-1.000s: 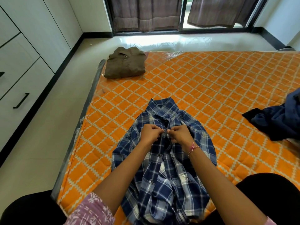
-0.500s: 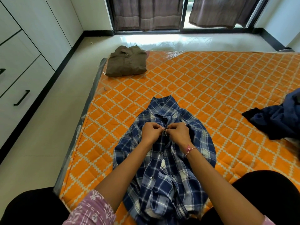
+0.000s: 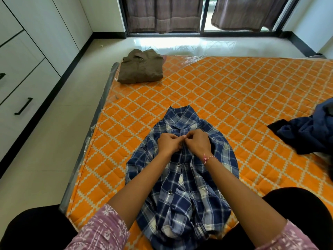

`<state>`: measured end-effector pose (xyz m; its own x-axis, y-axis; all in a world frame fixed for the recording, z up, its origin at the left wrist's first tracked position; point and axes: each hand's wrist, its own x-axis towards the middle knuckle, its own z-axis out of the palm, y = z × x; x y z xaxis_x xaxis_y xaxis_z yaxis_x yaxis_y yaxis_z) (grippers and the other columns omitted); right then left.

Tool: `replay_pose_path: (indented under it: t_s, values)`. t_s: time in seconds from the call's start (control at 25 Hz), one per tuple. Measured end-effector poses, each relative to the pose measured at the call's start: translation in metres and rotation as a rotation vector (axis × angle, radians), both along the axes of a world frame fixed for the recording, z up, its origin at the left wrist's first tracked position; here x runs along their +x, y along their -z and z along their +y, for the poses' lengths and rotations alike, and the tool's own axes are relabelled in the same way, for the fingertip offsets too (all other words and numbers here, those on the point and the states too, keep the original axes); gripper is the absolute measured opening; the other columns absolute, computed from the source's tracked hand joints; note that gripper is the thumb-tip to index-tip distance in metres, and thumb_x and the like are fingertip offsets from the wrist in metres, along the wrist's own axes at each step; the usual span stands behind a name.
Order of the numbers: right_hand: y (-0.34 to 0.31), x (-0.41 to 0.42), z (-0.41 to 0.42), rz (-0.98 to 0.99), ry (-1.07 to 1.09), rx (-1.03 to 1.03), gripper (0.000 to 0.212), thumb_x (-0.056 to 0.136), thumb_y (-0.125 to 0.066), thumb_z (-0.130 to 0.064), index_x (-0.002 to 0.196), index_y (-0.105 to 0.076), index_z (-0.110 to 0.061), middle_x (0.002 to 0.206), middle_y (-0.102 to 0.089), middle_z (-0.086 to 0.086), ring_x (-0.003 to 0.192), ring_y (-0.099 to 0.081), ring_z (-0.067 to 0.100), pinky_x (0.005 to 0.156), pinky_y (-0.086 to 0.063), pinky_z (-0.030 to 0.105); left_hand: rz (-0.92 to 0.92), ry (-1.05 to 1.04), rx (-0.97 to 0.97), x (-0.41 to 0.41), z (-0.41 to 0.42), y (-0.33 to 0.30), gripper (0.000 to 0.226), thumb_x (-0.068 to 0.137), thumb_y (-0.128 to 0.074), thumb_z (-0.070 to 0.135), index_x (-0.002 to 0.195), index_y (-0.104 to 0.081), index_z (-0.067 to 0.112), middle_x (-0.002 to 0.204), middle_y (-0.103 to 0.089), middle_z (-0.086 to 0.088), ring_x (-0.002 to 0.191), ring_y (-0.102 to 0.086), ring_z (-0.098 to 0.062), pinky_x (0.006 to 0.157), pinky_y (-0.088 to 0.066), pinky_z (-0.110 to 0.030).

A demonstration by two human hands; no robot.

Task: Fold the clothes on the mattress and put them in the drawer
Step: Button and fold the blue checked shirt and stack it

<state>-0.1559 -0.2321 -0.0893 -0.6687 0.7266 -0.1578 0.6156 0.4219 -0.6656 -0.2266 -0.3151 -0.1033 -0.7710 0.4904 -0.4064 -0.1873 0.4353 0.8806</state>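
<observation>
1. Your left hand [image 3: 168, 144] and right hand [image 3: 198, 143] both pinch the placket of the blue plaid shirt [image 3: 182, 177] just below its collar, probably fastening a button, though the fingers hide it.
2. The shirt lies front-up on the orange mattress [image 3: 234, 98] so it folds flat.
3. At 11 o'clock sits a folded brown shirt [image 3: 142, 67]; at 3 o'clock, crumpled navy clothes [image 3: 306, 130]; at 9 o'clock, the closed drawer [image 3: 23, 98]. Nothing blocks you.

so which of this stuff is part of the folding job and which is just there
Part of the job:
plaid shirt, both hands at its placket
folded brown shirt
navy clothes pile
mattress
drawers

Just there:
curtains
window frame
</observation>
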Motion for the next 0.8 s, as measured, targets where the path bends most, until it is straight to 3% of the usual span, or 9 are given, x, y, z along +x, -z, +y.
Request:
replay_pose_path:
  t_s: [0.12,0.28,0.4,0.56,0.72,0.8]
  values:
    - [-0.001,0.0,0.003,0.007,0.037,-0.068,0.02,0.085,-0.063,-0.009,0.065,-0.068,-0.01,0.06,-0.061,0.002,0.056,-0.056,0.017,0.057,-0.05,0.031,0.152,0.086,-0.094,-0.003,0.004,-0.003,0.024,0.09,-0.064,0.018,0.069,-0.065,0.007,0.063,-0.063,-0.008,0.061,-0.064,-0.018,0.069,-0.058,-0.034]
    - [-0.006,0.0,0.014,0.121,0.153,-0.434,0.022,0.085,-0.063,0.0,0.064,-0.065,-0.008,0.066,-0.063,0.008,0.06,-0.057,0.015,0.054,-0.047,0.026,0.325,0.208,-0.072,-0.009,0.0,-0.002,0.025,0.092,-0.06,0.017,0.07,-0.062,0.007,0.06,-0.057,-0.005,0.061,-0.056,-0.018,0.066,-0.05,-0.033]
    - [-0.009,-0.002,0.012,0.196,0.209,-0.64,0.017,0.087,-0.061,0.0,0.072,-0.064,-0.005,0.068,-0.063,0.006,0.06,-0.057,0.011,0.053,-0.047,0.023,0.263,0.166,-0.034,-0.014,-0.002,0.003,0.024,0.094,-0.058,0.015,0.072,-0.059,0.007,0.061,-0.055,-0.002,0.059,-0.053,-0.014,0.06,-0.044,-0.026]
    - [-0.002,-0.004,0.012,0.255,0.359,-0.968,0.015,0.093,-0.055,-0.006,0.08,-0.061,-0.009,0.047,-0.059,-0.007,0.043,-0.056,0.001,0.057,-0.045,0.022,0.316,0.199,-0.053,-0.012,-0.007,0.007,0.009,0.091,-0.062,0.017,0.086,-0.056,0.012,0.069,-0.054,0.002,0.066,-0.052,-0.014,0.067,-0.047,-0.034]
    - [0.005,-0.004,0.013,0.249,0.344,-0.858,0.017,0.091,-0.056,-0.001,0.077,-0.059,-0.009,0.068,-0.06,0.003,0.054,-0.053,0.008,0.046,-0.043,0.019,0.602,0.379,-0.17,0.0,-0.032,0.015,0.006,0.088,-0.064,0.012,0.093,-0.061,0.013,0.076,-0.058,0.002,0.07,-0.054,-0.014,0.065,-0.047,-0.03]
    - [0.013,0.006,0.005,0.137,0.225,-0.507,0.018,0.086,-0.059,0.004,0.074,-0.061,-0.009,0.076,-0.063,0.008,0.06,-0.057,0.015,0.052,-0.049,0.024,0.645,0.493,-0.282,0.011,-0.042,0.022,0.006,0.089,-0.06,0.009,0.087,-0.065,0.012,0.084,-0.064,-0.001,0.078,-0.06,-0.018,0.071,-0.052,-0.035]
